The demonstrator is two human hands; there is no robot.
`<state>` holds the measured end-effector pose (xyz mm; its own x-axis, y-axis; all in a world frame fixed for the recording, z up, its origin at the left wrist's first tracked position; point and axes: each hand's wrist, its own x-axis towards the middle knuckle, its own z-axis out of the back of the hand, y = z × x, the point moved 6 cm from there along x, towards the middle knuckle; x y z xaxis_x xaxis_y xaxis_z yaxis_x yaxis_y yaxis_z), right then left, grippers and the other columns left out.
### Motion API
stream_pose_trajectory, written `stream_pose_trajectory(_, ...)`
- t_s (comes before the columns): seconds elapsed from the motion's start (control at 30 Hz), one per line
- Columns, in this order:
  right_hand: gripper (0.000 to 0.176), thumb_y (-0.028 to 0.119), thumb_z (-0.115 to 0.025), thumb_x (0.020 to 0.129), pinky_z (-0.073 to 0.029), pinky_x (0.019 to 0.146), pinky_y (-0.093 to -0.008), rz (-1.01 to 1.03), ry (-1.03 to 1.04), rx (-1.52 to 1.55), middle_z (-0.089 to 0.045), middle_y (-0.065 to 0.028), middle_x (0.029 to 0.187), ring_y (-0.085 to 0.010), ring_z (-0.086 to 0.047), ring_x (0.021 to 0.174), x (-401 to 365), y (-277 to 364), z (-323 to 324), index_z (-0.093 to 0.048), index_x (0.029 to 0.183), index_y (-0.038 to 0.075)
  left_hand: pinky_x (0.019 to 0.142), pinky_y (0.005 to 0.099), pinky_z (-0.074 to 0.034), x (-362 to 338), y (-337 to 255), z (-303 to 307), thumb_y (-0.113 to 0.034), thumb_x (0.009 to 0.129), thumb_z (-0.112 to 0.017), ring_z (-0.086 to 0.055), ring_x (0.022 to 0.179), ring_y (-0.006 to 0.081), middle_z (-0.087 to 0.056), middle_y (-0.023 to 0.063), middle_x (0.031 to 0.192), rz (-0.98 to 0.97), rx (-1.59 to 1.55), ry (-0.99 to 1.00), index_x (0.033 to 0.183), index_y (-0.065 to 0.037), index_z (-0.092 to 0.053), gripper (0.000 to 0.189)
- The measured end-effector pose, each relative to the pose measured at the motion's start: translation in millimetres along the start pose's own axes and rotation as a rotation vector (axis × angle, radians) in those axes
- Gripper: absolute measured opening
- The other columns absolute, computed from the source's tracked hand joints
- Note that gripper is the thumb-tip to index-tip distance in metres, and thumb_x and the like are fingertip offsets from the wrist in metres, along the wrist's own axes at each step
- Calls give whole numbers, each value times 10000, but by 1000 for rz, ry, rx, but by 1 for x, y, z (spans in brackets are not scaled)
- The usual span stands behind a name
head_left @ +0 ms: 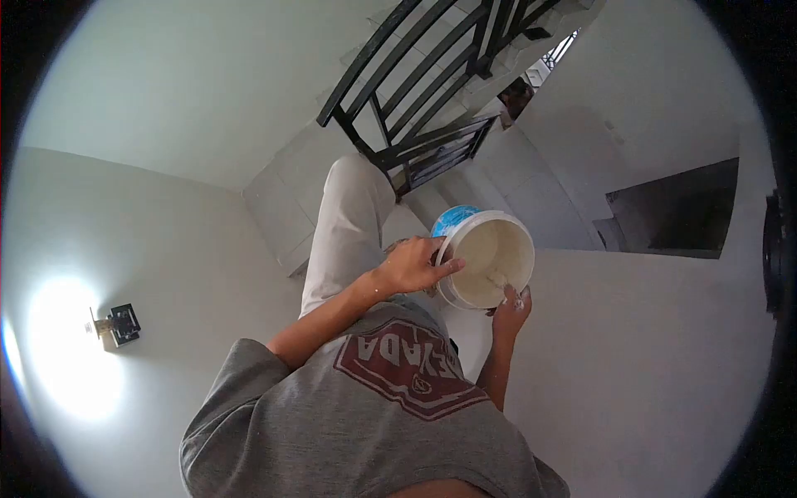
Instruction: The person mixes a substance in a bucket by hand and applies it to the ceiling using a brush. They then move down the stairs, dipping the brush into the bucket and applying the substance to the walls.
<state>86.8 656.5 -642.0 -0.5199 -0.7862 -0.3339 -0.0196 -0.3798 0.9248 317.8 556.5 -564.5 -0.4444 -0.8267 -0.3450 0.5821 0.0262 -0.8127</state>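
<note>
A white plastic bucket point(490, 259) with a blue label on its outer side is tipped so its mouth faces me. Pale, cream-coloured residue coats the inside, with a small lump or smear near the lower wall. My left hand point(413, 264) is closed on the left side of the rim, its thumb over the edge toward the inside. At the lower right of the rim, my right hand point(512, 309) grips the edge with whitish smears on its fingertips. Some of the fingers of both hands are hidden behind the bucket.
Black metal railing point(415, 66) runs beside the stairs at the top. A bright lamp point(120, 324) is mounted on the left wall. At right there is a dark rectangular opening point(677, 212). Someone's dark head point(516, 97) seems partly visible at upper right.
</note>
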Motion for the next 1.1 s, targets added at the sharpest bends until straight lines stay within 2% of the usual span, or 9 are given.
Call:
stream_pose_trajectory(0.23,252,133,-533,923,-495,394,-282,-6,15,-74,-619,-129,808,-163,-607,566,-4,13,-2,-532,1102,-46,689,409,-502,-1,1,3,-420,909,-650,-654,703,298,-661,168,762,-27,19,8,899,4,-642,424)
stream_pose_trajectory(0.4,309,162,-546,911,-515,560,-351,154,-77,-95,-635,-145,880,-220,-637,709,3,-13,2,-545,1133,-52,770,439,-518,12,13,-7,-512,900,-608,-685,810,347,-693,183,833,-22,59,46,943,-29,-677,489)
stream_pose_trajectory(0.47,326,190,-551,915,-508,634,-369,71,-63,-18,-643,-167,952,-231,-635,808,4,-26,1,-556,1138,-48,759,437,-513,20,24,-14,-472,906,-621,-679,794,338,-690,182,840,-61,85,27,964,-17,-668,461)
stream_pose_trajectory(0.53,336,186,-562,906,-504,680,-412,191,-84,-328,-649,-188,992,-262,-634,846,13,-47,8,-568,1149,-47,759,434,-509,24,31,-19,-443,919,-618,-675,793,328,-689,185,866,-51,78,77,1010,-7,-658,447)
stream_pose_trajectory(0.67,385,182,-582,883,-470,859,-509,145,-245,-349,-651,-239,1017,-395,-630,939,15,-59,1,-568,1168,-76,783,433,-507,34,44,-22,-486,947,-558,-676,833,325,-692,182,907,-67,71,153,1074,-18,-648,493)
stream_pose_trajectory(0.77,264,121,-590,843,-461,825,-488,167,-230,-259,-647,-264,953,-412,-625,946,22,-62,-7,-598,1034,-62,783,434,-503,50,68,-27,-513,942,-550,-673,835,327,-691,171,888,-41,80,195,1071,-22,-653,518)
stream_pose_trajectory(0.97,557,291,-640,861,-476,924,-487,90,-141,-322,-656,-260,1109,-400,-640,1042,17,-19,-25,-534,1267,-77,875,460,-502,63,78,-4,-753,830,-507,-668,961,380,-692,228,953,35,173,110,1070,1,-661,807)
stream_pose_trajectory(1.07,347,259,-598,858,-494,821,-500,297,-257,-343,-675,-254,989,-428,-659,909,26,0,-36,-611,1070,-16,898,468,-496,65,54,21,-785,818,-480,-655,1008,391,-677,262,1009,10,231,75,1106,26,-645,876)
stream_pose_trajectory(1.1,389,280,-608,892,-505,797,-466,10,-253,-45,-676,-212,1014,-370,-652,889,13,12,-40,-600,1154,-7,843,444,-515,68,65,24,-689,830,-556,-682,914,344,-691,221,907,18,268,-9,1020,38,-662,759)
